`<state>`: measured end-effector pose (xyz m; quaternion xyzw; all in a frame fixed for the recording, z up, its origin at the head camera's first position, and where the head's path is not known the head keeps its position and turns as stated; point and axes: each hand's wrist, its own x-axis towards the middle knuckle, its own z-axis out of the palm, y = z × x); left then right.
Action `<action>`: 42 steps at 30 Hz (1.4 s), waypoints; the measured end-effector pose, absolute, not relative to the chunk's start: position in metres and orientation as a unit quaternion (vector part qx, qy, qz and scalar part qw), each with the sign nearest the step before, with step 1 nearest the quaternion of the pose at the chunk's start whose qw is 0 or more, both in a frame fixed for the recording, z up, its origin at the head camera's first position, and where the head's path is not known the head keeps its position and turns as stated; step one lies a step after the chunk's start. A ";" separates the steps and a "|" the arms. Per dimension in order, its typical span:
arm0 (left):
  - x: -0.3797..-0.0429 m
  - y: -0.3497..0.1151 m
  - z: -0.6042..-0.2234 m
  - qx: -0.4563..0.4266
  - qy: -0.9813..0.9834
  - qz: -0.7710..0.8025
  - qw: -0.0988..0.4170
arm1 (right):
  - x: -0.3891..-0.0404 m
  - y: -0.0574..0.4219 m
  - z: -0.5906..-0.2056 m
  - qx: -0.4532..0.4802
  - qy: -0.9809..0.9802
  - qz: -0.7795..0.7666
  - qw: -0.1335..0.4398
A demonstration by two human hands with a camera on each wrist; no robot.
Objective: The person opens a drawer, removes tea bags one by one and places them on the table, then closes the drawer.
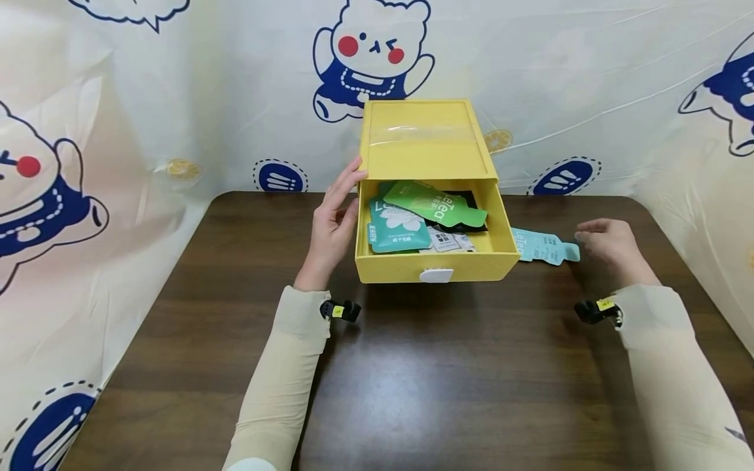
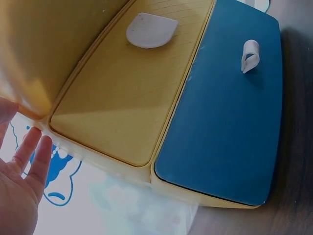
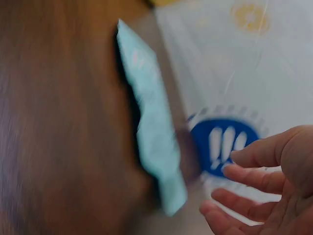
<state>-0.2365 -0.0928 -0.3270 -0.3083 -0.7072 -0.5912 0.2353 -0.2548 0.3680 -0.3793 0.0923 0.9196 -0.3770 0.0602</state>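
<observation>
My left hand [image 1: 331, 229] rests its fingers along the left side of a yellow drawer box [image 1: 427, 140]. The top drawer [image 1: 391, 269] is pulled out. In it lie a green bottle-shaped packet [image 1: 430, 199], a teal packet with a white flower [image 1: 396, 230], and black and white packets partly hidden beneath. To the right of the box, a light-blue bottle-shaped packet [image 1: 538, 246] lies on the table, its far end hidden by the drawer. My right hand [image 1: 612, 248] is beside its narrow end; the right wrist view shows the fingers [image 3: 254, 178] spread, holding nothing.
The left wrist view shows a closed yellow drawer [image 2: 122, 98] with a white tab and a blue drawer [image 2: 222, 117] with a white loop handle. The box stands toward the back of the dark wooden table [image 1: 412, 392]. A printed curtain [image 1: 265, 85] hangs behind it.
</observation>
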 end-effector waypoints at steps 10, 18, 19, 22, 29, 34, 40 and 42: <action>-0.237 -0.090 -0.327 -0.309 -0.701 -0.596 0.238 | -0.217 0.277 -0.304 -0.116 0.859 -0.496 -0.049; -0.238 -0.092 -0.326 -0.307 -0.698 -0.598 0.246 | -0.206 0.222 -0.252 -0.258 0.862 -0.423 -0.110; -0.238 -0.092 -0.326 -0.307 -0.699 -0.598 0.245 | -0.208 0.217 -0.244 -0.267 0.877 -0.385 -0.106; -0.239 -0.091 -0.328 -0.309 -0.697 -0.599 0.244 | -0.217 0.201 -0.220 -0.305 0.899 -0.305 -0.071; -0.239 -0.092 -0.329 -0.317 -0.692 -0.601 0.244 | -0.240 0.146 -0.179 -0.393 0.905 -0.159 0.046; -0.238 -0.095 -0.328 -0.315 -0.695 -0.600 0.240 | -0.251 0.100 -0.170 -0.453 0.880 -0.085 0.113; -0.236 -0.096 -0.328 -0.315 -0.701 -0.596 0.231 | -0.249 0.071 -0.182 -0.481 0.858 -0.018 0.180; -0.236 -0.096 -0.327 -0.318 -0.701 -0.596 0.228 | -0.249 0.069 -0.184 -0.478 0.856 0.000 0.196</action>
